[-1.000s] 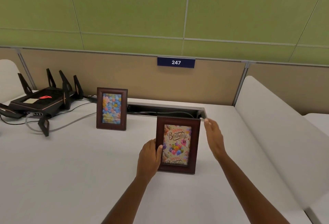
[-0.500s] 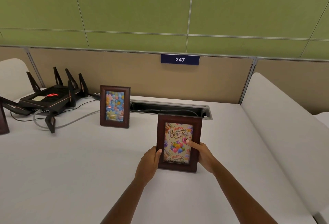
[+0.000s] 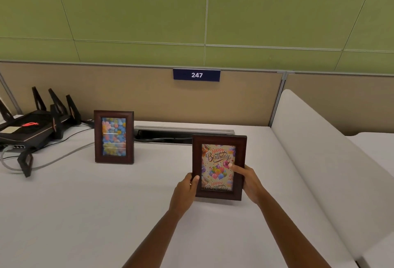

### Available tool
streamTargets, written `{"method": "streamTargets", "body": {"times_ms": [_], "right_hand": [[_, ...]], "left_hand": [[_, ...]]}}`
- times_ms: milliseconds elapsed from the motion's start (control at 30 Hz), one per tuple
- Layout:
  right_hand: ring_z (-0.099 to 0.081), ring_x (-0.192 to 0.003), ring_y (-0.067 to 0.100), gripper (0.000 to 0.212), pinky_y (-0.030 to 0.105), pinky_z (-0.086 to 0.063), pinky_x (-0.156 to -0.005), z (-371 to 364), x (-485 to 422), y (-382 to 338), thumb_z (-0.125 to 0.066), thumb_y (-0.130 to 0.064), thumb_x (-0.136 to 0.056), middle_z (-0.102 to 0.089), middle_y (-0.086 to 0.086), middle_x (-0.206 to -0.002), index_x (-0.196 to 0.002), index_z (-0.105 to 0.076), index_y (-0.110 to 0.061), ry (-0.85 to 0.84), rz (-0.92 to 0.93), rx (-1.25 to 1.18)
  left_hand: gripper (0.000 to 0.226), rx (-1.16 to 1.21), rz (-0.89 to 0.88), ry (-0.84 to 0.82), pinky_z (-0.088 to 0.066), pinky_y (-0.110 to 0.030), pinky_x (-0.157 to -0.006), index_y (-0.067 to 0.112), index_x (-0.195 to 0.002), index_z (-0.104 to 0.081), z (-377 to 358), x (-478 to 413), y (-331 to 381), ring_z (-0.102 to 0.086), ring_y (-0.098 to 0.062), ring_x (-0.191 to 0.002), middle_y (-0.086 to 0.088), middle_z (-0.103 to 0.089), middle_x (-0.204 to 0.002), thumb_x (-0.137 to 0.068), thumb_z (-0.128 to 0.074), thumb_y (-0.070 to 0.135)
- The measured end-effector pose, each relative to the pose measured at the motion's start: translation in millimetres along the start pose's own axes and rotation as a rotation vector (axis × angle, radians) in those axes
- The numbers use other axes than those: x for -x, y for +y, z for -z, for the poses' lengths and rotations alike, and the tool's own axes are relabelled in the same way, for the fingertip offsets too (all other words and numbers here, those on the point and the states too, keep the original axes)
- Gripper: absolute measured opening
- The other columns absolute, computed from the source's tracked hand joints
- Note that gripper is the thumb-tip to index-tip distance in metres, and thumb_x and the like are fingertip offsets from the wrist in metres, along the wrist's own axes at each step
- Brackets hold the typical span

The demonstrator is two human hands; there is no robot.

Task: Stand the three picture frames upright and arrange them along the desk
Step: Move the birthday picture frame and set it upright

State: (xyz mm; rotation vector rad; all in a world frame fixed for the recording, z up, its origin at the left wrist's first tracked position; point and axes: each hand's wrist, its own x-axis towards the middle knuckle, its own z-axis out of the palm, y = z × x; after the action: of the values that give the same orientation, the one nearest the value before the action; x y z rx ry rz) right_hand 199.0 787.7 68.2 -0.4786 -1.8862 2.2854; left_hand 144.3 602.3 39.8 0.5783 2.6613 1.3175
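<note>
Head view: birthday frame (image 3: 219,140) upright, portrait, facing camera, both hands' grip.

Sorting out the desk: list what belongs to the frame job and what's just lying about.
Job: Happy Birthday frame, held by left hand and right hand; flower frame, upright.
Lying about: router, its cables, 247 sign.

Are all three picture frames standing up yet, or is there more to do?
Not all yet. The flower frame already stands by itself on the desk, near the router. The birthday frame is upright, but the left hand and right hand grip its sides. The third frame is out of view, so I cannot say.
</note>
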Motion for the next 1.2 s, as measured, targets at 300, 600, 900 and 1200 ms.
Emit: {"method": "streamTargets", "body": {"times_ms": [300,600,900,1200], "right_hand": [[-0.065,-0.091,0.025,0.015,0.037,-0.054,-0.078,71,-38,-28,-0.051,-0.014,-0.088,-0.067,0.008,-0.102,-0.096,-0.061,-0.021,0.143,0.015,-0.015],[-0.069,-0.086,0.025,0.018,0.036,-0.055,-0.066,121,-78,-39,-0.049,-0.018,-0.085,-0.072,0.005,-0.093,-0.094,-0.065,-0.021,0.237,-0.009,-0.076],[-0.067,-0.086,0.026,0.017,0.037,-0.055,-0.069,139,-97,-32,-0.047,-0.018,-0.086,-0.070,0.007,-0.095,-0.092,-0.062,-0.020,0.273,-0.036,-0.055],[-0.065,-0.086,0.023,0.014,0.039,-0.053,-0.081,145,-97,-28,-0.047,-0.016,-0.088,-0.068,0.005,-0.095,-0.092,-0.060,-0.020,0.290,-0.069,-0.013]], "left_hand": [[0.040,0.133,0.054,-0.122,-0.050,-0.035,-0.095,0.003,-0.127,-0.045,-53,-60,54,-0.056,-0.028,-0.116,-0.015,-0.056,-0.130,-0.098,-0.036,0.028],[0.038,0.119,0.062,-0.166,-0.049,-0.030,-0.091,0.000,-0.121,-0.050,-91,-115,87,-0.058,-0.028,-0.112,-0.017,-0.059,-0.125,-0.097,-0.037,0.026],[0.038,0.103,0.092,-0.177,-0.049,-0.031,-0.091,0.000,-0.120,-0.052,-109,-134,88,-0.059,-0.027,-0.111,-0.016,-0.061,-0.124,-0.097,-0.039,0.027],[0.040,0.064,0.083,-0.164,-0.050,-0.034,-0.093,0.002,-0.122,-0.050,-113,-128,89,-0.059,-0.028,-0.112,-0.015,-0.060,-0.125,-0.096,-0.039,0.030]]}}
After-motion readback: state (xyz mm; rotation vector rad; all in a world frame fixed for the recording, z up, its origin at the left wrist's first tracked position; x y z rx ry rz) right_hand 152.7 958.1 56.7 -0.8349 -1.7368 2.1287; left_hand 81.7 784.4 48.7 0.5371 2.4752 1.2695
